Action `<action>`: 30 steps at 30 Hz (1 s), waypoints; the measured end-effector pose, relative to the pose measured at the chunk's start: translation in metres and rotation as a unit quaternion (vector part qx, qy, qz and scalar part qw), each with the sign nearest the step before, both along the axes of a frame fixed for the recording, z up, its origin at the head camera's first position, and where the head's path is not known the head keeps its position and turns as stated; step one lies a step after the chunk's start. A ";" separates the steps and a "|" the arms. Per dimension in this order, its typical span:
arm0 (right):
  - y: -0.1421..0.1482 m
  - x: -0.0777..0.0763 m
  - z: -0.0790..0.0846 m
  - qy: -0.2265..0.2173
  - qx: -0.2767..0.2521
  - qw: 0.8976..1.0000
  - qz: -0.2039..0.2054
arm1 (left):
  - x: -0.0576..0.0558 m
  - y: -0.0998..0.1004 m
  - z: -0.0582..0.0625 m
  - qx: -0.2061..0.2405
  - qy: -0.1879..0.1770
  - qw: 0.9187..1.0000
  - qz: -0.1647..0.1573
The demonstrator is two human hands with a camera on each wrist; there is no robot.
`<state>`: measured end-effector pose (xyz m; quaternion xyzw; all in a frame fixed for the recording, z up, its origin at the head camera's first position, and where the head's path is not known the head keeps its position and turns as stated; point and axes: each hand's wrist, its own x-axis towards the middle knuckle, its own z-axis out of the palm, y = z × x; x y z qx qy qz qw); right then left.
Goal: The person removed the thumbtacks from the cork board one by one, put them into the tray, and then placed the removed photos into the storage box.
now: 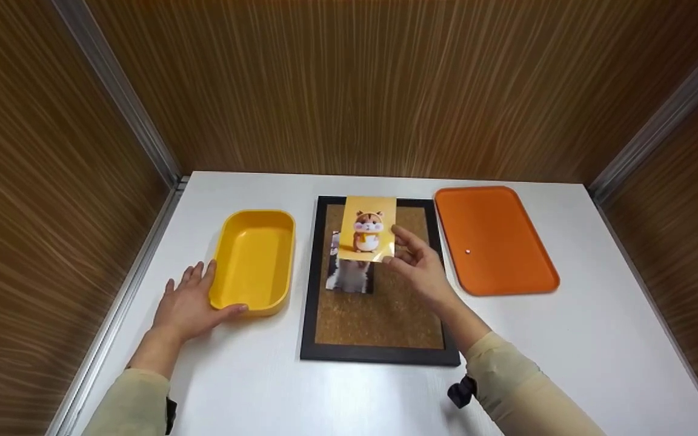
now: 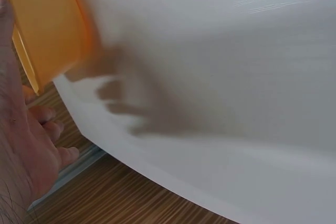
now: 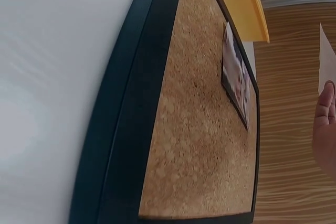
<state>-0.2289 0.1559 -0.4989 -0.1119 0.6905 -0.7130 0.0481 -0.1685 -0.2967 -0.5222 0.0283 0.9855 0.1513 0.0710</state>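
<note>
My right hand [image 1: 420,264] pinches a yellow picture card with a cartoon hamster [image 1: 368,233] by its right edge and lower right corner. That card is held above a black-framed cork board [image 1: 385,321], and its white back [image 3: 327,61] shows at the edge of the right wrist view. On the cork lies an animal photo [image 1: 349,277], partly covered by the card in the head view. My left hand [image 1: 188,306] rests at the near left corner of a yellow bin [image 1: 286,272], fingers extended along its side and thumb at the near rim.
Right of the board lies an orange tray [image 1: 506,242] with a small white piece [image 1: 468,251] on it. Everything stands on a white table [image 1: 252,375], enclosed by wood-grain panels [image 1: 349,91] at the back and sides.
</note>
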 end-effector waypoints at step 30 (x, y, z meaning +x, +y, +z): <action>-0.060 0.000 0.006 -0.015 -0.034 0.999 0.032 | 0.000 0.005 0.004 0.009 -0.016 1.000 0.001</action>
